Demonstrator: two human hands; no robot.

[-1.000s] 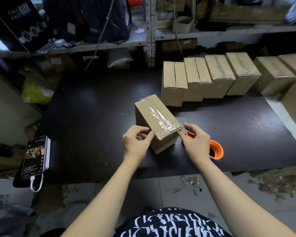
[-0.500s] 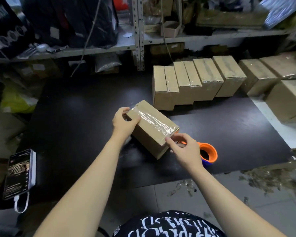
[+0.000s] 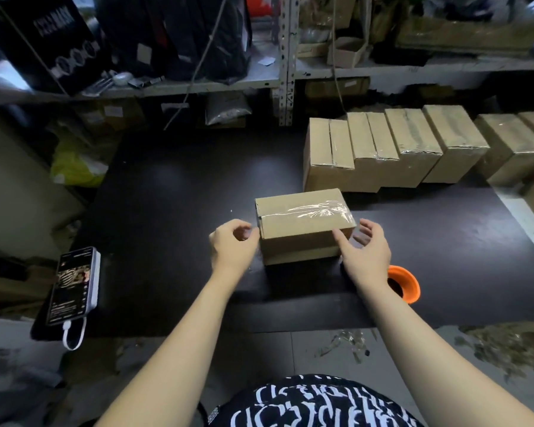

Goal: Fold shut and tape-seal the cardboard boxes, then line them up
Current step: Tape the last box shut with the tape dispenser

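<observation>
**Editor:** What has changed in the last half second?

**Photographer:** The cardboard box (image 3: 302, 223), held on the diagonal between the worker's hands a moment ago, now lies flat at centre frame on the black desk (image 3: 167, 217). Its long side runs left to right, and clear tape shines along the top seam.

**Editor:** And the hands?

**Photographer:** The left grip (image 3: 233, 246) has come off the box's far corner. It now sits just beside the left end, fingers loosely curled around nothing. The right grip (image 3: 364, 251) is wide and relaxed at the right end. Its thumb lies on the front face near the corner and its fingers fan past the end. Whether those fingers touch the cardboard cannot be told. The box lies between the two.

**Editor:** What surrounds it?

**Photographer:** A row of sealed boxes (image 3: 392, 149) stands side by side at upper right. Its left end is just behind the box, with a strip of desk between them. An orange tape roll (image 3: 409, 288) sits by the desk's near edge at right, partly hidden by the right wrist, as before. A lit phone (image 3: 71, 285) lies at the desk's lower-left corner, and a white cable (image 3: 74, 337) loops off its near end. A cluttered shelf (image 3: 198, 87) crosses the upper frame and a yellow bag (image 3: 74, 167) sits at left. Tape scraps (image 3: 346, 343) litter the floor below the desk.
</observation>
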